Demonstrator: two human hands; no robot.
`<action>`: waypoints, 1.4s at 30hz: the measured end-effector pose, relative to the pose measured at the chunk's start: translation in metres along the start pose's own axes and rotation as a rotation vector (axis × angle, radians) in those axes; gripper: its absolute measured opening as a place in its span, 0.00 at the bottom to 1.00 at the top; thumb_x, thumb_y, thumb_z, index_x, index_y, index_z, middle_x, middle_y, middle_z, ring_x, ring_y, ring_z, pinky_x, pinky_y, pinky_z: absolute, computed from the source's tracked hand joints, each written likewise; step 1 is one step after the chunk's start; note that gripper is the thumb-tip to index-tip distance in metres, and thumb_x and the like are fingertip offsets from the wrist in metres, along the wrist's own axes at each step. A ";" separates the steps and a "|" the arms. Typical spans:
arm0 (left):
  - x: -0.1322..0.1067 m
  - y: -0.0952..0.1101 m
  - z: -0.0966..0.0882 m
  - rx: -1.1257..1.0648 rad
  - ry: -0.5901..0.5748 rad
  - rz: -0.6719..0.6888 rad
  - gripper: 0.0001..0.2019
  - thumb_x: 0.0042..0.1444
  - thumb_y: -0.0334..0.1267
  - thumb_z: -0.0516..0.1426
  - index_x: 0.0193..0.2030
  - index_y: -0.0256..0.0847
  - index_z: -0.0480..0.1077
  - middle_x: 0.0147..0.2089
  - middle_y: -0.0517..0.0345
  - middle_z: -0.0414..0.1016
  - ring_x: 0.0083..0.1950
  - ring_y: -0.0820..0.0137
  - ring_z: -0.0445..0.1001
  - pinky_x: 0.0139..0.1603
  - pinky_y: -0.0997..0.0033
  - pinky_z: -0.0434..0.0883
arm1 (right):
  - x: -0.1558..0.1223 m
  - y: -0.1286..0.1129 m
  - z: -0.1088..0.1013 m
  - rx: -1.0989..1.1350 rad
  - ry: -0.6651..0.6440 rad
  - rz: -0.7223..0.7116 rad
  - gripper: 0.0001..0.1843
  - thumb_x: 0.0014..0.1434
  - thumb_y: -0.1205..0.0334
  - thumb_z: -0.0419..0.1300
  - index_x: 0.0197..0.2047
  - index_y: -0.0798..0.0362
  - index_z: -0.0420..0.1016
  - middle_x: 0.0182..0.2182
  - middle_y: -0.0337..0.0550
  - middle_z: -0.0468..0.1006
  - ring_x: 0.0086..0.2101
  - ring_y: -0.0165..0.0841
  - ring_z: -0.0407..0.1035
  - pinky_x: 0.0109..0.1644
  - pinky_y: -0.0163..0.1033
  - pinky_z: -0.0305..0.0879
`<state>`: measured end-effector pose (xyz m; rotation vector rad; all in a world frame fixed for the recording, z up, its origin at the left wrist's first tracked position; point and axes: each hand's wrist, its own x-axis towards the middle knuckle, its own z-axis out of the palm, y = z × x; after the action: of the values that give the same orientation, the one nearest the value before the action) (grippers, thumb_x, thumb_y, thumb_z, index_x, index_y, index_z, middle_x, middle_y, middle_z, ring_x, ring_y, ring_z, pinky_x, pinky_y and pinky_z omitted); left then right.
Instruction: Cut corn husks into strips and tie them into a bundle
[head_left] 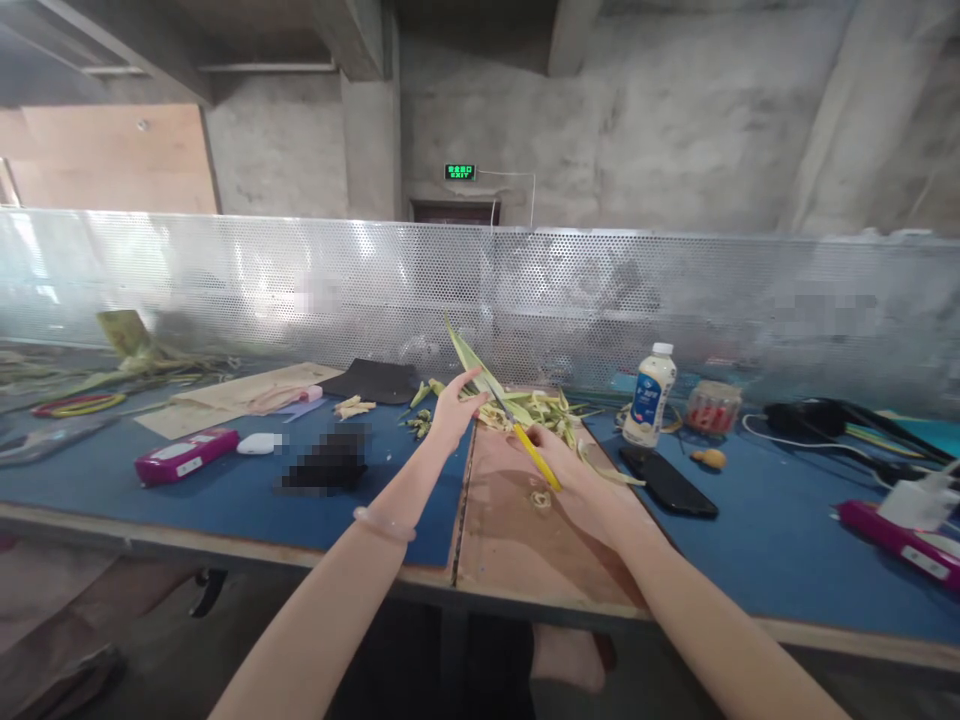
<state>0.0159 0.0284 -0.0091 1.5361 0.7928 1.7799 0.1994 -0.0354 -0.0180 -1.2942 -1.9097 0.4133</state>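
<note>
My left hand (454, 410) pinches a long pale-green leaf (466, 352), which looks like a corn husk and points up and away from me. In my right hand (551, 465) are yellow-handled scissors (536, 455). Their blades reach toward the leaf beside my left fingers; whether they touch it I cannot tell. Behind both hands lies a heap of pale-green leaf strips (547, 408) on the bare wooden board (502, 540). A small curled scrap (540, 499) rests on the board in front of my right hand.
On the right stand a white-capped bottle (649, 395) and a jar (712, 408), with a black phone (667, 482) in front. To the left are a magenta box (187, 456), a black sheet (371, 380) and more leaves (142, 360). A perforated metal divider (337, 290) runs along the back.
</note>
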 end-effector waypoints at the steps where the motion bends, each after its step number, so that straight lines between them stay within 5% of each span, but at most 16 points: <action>1: 0.002 -0.002 -0.001 -0.001 0.031 0.003 0.28 0.45 0.32 0.61 0.56 0.40 0.67 0.41 0.56 0.74 0.22 0.82 0.62 0.24 0.80 0.65 | 0.005 0.003 0.001 -0.064 0.006 0.021 0.11 0.56 0.54 0.54 0.30 0.53 0.67 0.27 0.43 0.74 0.31 0.36 0.69 0.33 0.37 0.61; 8: 0.008 -0.004 -0.011 0.017 0.168 0.012 0.28 0.45 0.30 0.60 0.56 0.40 0.67 0.48 0.53 0.72 0.28 0.78 0.67 0.26 0.78 0.66 | 0.020 0.024 -0.009 -0.469 0.159 0.076 0.20 0.53 0.43 0.54 0.39 0.51 0.65 0.35 0.47 0.75 0.37 0.43 0.71 0.37 0.40 0.60; 14: 0.008 -0.001 -0.016 0.066 0.232 0.014 0.24 0.49 0.29 0.58 0.55 0.39 0.66 0.48 0.54 0.72 0.29 0.77 0.68 0.28 0.76 0.66 | 0.022 0.042 -0.035 -0.680 0.330 0.245 0.22 0.57 0.48 0.52 0.46 0.57 0.63 0.43 0.55 0.72 0.45 0.47 0.68 0.42 0.45 0.63; 19: 0.002 -0.001 -0.006 0.084 0.063 -0.006 0.14 0.57 0.38 0.56 0.49 0.36 0.68 0.42 0.54 0.72 0.35 0.72 0.72 0.34 0.68 0.71 | 0.020 0.068 -0.049 -0.764 0.318 0.452 0.25 0.54 0.50 0.58 0.46 0.64 0.66 0.44 0.62 0.71 0.47 0.50 0.66 0.43 0.45 0.64; 25: -0.004 -0.006 0.003 0.080 -0.145 -0.017 0.14 0.59 0.39 0.56 0.49 0.36 0.68 0.43 0.54 0.73 0.37 0.71 0.73 0.39 0.64 0.73 | 0.018 0.084 -0.057 -0.800 0.231 0.586 0.25 0.54 0.54 0.59 0.51 0.62 0.68 0.49 0.61 0.68 0.52 0.49 0.62 0.49 0.47 0.59; 31: -0.005 -0.011 0.005 0.084 -0.233 -0.019 0.15 0.57 0.36 0.57 0.50 0.36 0.68 0.43 0.54 0.73 0.35 0.72 0.72 0.35 0.68 0.72 | 0.015 0.092 -0.068 -0.770 0.189 0.718 0.23 0.53 0.54 0.60 0.49 0.60 0.72 0.51 0.64 0.67 0.52 0.54 0.60 0.48 0.52 0.55; 35: -0.007 -0.010 0.008 0.059 -0.272 0.001 0.21 0.50 0.30 0.59 0.53 0.39 0.68 0.42 0.55 0.73 0.31 0.76 0.70 0.31 0.76 0.68 | 0.010 0.081 -0.065 -0.797 0.229 0.612 0.17 0.53 0.63 0.59 0.44 0.64 0.74 0.49 0.68 0.67 0.51 0.57 0.59 0.47 0.55 0.52; 38: -0.009 -0.005 0.010 0.028 -0.308 0.011 0.32 0.47 0.28 0.59 0.61 0.43 0.60 0.37 0.57 0.73 0.28 0.78 0.68 0.28 0.79 0.66 | 0.009 0.055 -0.047 -0.823 0.309 0.368 0.14 0.58 0.66 0.51 0.42 0.65 0.74 0.49 0.68 0.67 0.52 0.55 0.56 0.51 0.56 0.47; 42: -0.015 0.002 0.013 -0.006 -0.366 0.006 0.42 0.48 0.29 0.58 0.68 0.47 0.45 0.36 0.58 0.74 0.26 0.79 0.66 0.26 0.80 0.64 | 0.013 0.022 -0.010 -0.697 0.287 0.012 0.16 0.64 0.55 0.46 0.44 0.53 0.70 0.44 0.50 0.73 0.48 0.41 0.62 0.52 0.43 0.50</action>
<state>0.0298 0.0161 -0.0147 1.7915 0.6009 1.4406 0.2185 -0.0159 -0.0201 -1.6851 -1.8549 -0.4625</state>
